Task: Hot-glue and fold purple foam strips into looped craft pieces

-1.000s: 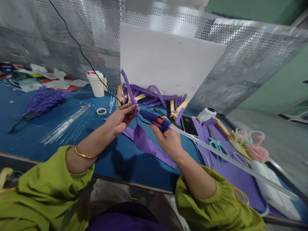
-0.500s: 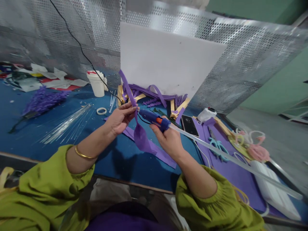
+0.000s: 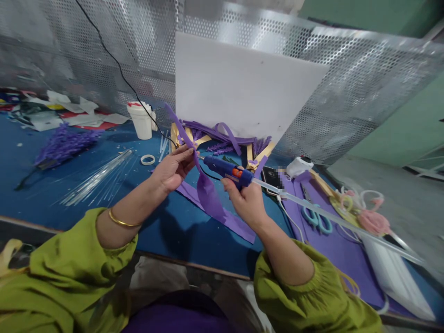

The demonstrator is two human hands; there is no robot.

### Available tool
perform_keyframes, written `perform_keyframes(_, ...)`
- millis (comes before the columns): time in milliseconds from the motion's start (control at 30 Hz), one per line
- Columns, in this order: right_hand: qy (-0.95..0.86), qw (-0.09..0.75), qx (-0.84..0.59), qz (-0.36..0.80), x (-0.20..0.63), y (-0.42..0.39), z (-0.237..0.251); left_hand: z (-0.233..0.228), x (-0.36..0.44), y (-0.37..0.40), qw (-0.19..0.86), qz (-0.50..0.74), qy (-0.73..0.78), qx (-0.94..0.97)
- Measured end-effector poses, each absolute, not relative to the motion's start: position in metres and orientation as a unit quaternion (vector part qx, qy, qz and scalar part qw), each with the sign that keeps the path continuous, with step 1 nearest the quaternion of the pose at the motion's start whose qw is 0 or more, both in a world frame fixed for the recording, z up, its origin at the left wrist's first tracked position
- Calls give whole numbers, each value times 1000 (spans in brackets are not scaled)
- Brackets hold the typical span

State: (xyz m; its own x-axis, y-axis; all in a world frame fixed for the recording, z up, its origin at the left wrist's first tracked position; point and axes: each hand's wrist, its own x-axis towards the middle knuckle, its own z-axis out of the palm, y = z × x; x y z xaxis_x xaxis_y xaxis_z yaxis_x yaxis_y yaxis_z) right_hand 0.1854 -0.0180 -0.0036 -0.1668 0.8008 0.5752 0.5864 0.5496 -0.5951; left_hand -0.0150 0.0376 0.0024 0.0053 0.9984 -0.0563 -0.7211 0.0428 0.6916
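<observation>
A soft, matte purple felt strip [image 3: 212, 196] occupies the centre of the frame, its narrow end rising toward the upper left and its broad part twisting into a curved fold above the smooth blue worktop [image 3: 208, 253]. The left hand [image 3: 175, 170] pinches the narrow part between thumb and fingertips. The right hand [image 3: 249, 199] is wrapped around a hard blue plastic glue gun [image 3: 227, 172] with orange details; its nozzle points at the pinched spot, though whether they touch cannot be told. From the gun's rear, a long, translucent glue stick [image 3: 333, 218] slants to the lower right, passing in front of blue-handled scissors [image 3: 316, 218] and flat purple sheets [image 3: 342, 259]. A dark phone [image 3: 270, 179] lies just beyond the right hand. Behind the left hand, partly hidden by it, are flat cream strips and fuzzy purple sprigs, beneath a smooth white board [image 3: 243, 83] on perforated metal. At left lie glossy, thin clear rods [image 3: 99, 178], a pale ring [image 3: 147, 159] and a bushy purple flower bunch [image 3: 67, 142]; a black cord [image 3: 120, 69] crosses before a white cup [image 3: 142, 122].
</observation>
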Motion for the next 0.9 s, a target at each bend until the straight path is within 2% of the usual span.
perform_keyframes(600,-764,446,-456,91,187,-17,-5,9,-10,35,628,667,316,247)
perform_keyframes(733,-732,478,-457,163,186,-18,-2,6,-13,40,621,678,314,237)
perform_keyframes(900,-615,572,-422,343,185,-8,0,4,-14,42,624,677,311,237)
